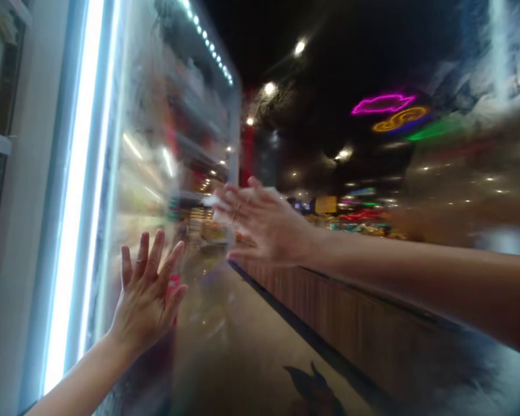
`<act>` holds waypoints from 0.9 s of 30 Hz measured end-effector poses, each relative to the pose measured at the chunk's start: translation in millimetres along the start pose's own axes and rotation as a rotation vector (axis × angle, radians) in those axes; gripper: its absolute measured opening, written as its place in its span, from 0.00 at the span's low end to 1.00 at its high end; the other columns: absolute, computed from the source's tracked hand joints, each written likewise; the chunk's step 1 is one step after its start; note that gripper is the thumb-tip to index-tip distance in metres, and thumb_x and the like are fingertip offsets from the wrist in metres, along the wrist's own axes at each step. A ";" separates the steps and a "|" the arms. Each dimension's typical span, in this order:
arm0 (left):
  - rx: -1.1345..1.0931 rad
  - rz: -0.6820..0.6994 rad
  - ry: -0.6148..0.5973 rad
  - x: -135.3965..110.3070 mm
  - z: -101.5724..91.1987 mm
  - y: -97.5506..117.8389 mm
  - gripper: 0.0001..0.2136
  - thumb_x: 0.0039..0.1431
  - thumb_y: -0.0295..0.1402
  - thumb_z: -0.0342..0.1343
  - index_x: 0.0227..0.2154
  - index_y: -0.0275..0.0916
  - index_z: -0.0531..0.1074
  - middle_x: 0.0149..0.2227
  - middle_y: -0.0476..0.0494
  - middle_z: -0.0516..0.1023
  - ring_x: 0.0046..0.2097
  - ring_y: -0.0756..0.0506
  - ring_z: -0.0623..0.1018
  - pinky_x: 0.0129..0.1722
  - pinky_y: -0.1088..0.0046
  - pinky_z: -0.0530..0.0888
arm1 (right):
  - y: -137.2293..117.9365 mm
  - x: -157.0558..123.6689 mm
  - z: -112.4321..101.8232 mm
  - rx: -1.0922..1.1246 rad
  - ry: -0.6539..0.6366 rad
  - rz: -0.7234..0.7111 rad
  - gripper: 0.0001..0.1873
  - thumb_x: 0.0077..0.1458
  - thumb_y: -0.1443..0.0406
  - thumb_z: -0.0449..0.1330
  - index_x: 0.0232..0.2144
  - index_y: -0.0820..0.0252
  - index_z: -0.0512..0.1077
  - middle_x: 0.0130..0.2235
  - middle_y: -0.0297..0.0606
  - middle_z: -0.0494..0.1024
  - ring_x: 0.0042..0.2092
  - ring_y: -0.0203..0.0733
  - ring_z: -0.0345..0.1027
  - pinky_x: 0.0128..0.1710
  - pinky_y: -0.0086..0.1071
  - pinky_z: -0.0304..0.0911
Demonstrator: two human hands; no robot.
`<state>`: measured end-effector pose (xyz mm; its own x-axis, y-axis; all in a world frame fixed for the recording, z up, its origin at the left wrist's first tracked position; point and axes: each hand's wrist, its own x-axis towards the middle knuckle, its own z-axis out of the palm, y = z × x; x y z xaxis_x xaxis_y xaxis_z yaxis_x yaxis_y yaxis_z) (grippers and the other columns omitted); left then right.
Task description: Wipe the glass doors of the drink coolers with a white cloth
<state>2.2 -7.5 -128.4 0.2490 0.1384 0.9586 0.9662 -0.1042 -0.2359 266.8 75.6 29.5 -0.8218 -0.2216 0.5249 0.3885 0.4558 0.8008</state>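
Observation:
My left hand (149, 294) is spread with its palm against the glass door (203, 346) of a lit cabinet, fingers up and apart. It holds nothing. Farther up and to the right, my right hand (266, 222) presses a white cloth or tissue (219, 217) against the glass near the door's far edge. The fingers lie stretched over the white piece, and only its edges show past them. Motion smears the right hand a little, so whether the piece is paper or fabric I cannot tell.
A bright vertical light strip (75, 190) runs along the cabinet's frame at the left. Beyond the door stands a long wood-panelled counter (338, 312). Neon shapes (383, 104) and ceiling lights (269, 88) glow above. Blurred reflections cover the glass.

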 end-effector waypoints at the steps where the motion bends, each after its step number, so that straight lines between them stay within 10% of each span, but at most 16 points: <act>1: -0.007 0.007 -0.004 2.5 1.9 4.0 0.36 0.69 0.34 0.50 0.74 0.53 0.39 0.77 0.45 0.34 0.77 0.35 0.36 0.73 0.42 0.35 | 10.7 -10.5 -7.2 -0.033 0.040 0.142 0.45 0.65 0.39 0.49 0.73 0.58 0.50 0.75 0.41 0.49 0.76 0.55 0.39 0.74 0.60 0.34; 4: -0.038 0.032 -0.027 13.6 7.8 20.9 0.35 0.70 0.35 0.48 0.74 0.52 0.39 0.77 0.45 0.36 0.76 0.36 0.34 0.73 0.42 0.33 | 22.1 -46.1 -23.9 -0.099 0.083 0.390 0.45 0.66 0.40 0.45 0.74 0.58 0.42 0.76 0.42 0.43 0.76 0.59 0.32 0.73 0.65 0.32; 9: -0.082 0.128 -0.025 37.1 14.9 58.1 0.34 0.71 0.36 0.47 0.73 0.55 0.37 0.77 0.47 0.39 0.76 0.37 0.34 0.73 0.42 0.30 | -15.1 -108.2 -27.4 -0.059 -0.089 0.025 0.49 0.62 0.35 0.48 0.72 0.59 0.52 0.76 0.41 0.47 0.76 0.52 0.34 0.75 0.57 0.28; 14: -0.133 0.180 -0.019 42.4 21.3 97.7 0.35 0.70 0.41 0.49 0.74 0.55 0.37 0.77 0.47 0.38 0.76 0.36 0.35 0.73 0.42 0.31 | -17.2 -150.7 -38.0 -0.156 0.002 0.390 0.48 0.66 0.41 0.49 0.74 0.66 0.44 0.76 0.50 0.43 0.76 0.60 0.32 0.73 0.63 0.29; 20: -0.210 0.244 -0.012 46.4 22.1 132.5 0.32 0.71 0.47 0.44 0.73 0.56 0.42 0.76 0.48 0.49 0.76 0.36 0.36 0.71 0.38 0.28 | -49.2 -201.0 -43.0 0.007 -0.149 0.129 0.49 0.62 0.35 0.47 0.72 0.58 0.52 0.75 0.41 0.51 0.77 0.48 0.32 0.74 0.52 0.15; 24: -0.202 0.262 0.008 51.1 24.9 144.8 0.31 0.71 0.48 0.43 0.73 0.56 0.42 0.75 0.47 0.52 0.76 0.36 0.36 0.70 0.35 0.26 | -29.6 -208.8 -55.6 -0.076 -0.057 0.472 0.49 0.65 0.38 0.46 0.75 0.60 0.40 0.76 0.45 0.41 0.77 0.53 0.27 0.74 0.61 0.24; 27: -0.206 0.243 -0.011 47.7 26.6 147.7 0.31 0.71 0.48 0.43 0.73 0.55 0.40 0.75 0.46 0.51 0.76 0.37 0.35 0.70 0.37 0.25 | -40.7 -222.9 -55.0 -0.085 -0.057 0.450 0.51 0.64 0.38 0.47 0.74 0.64 0.41 0.76 0.46 0.42 0.77 0.53 0.23 0.74 0.60 0.22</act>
<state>158.6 9.9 -121.7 0.4724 0.0952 0.8762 0.8446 -0.3330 -0.4192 457.0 59.1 -104.3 -0.5841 0.0314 0.8111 0.7431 0.4227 0.5188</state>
